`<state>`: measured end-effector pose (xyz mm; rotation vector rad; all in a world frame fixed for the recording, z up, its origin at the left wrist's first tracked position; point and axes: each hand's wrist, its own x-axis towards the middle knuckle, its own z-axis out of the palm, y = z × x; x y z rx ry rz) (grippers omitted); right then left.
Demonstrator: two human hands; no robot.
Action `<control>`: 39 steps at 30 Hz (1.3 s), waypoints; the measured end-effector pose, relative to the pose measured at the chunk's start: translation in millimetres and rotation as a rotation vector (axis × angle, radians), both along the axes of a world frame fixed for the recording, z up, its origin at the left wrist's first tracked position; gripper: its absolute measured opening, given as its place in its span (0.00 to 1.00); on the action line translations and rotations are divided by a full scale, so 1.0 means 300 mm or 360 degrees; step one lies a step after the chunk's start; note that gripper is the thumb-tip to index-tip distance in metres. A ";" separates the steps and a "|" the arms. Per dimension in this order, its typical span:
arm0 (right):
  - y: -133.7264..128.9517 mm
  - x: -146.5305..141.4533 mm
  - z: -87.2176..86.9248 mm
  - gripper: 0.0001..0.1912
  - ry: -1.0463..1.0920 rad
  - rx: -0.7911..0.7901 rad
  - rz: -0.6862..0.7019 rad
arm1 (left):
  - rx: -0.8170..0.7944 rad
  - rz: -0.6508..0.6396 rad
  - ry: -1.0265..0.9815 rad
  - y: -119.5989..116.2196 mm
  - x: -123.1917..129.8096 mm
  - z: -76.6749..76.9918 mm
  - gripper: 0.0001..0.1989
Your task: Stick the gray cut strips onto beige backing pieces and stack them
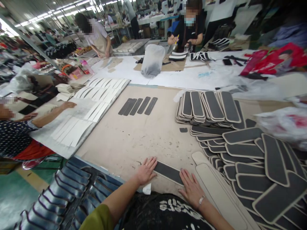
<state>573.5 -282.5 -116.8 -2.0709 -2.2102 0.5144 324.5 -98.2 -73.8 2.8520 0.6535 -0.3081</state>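
A long dark grey panel with a beige border (168, 172) lies flat on the table before me. On its left end rests my left hand (146, 171), fingers stretched out flat. My right hand (192, 187) presses flat on the other end, its fingers also spread. Just right of that hand are long beige panels (213, 183), partly stacked. A small white scrap (146, 189) lies below my left hand at the table's edge. Farther up the table, several narrow dark strips (137, 106) sit in a row.
Neat stacks of bordered grey panels (207, 107) stand at the right, with a loose heap of panels (254, 169) nearer me. At the left, a co-worker's hand (68, 105) reaches over white strips (72, 132). A plastic bag (153, 60) stands on the far table.
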 end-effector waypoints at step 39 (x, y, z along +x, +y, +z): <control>-0.287 0.624 0.477 0.28 0.0147 0.0803 -0.1720 | 0.0075 0.0707 -0.0852 0.007 -0.055 -0.115 0.22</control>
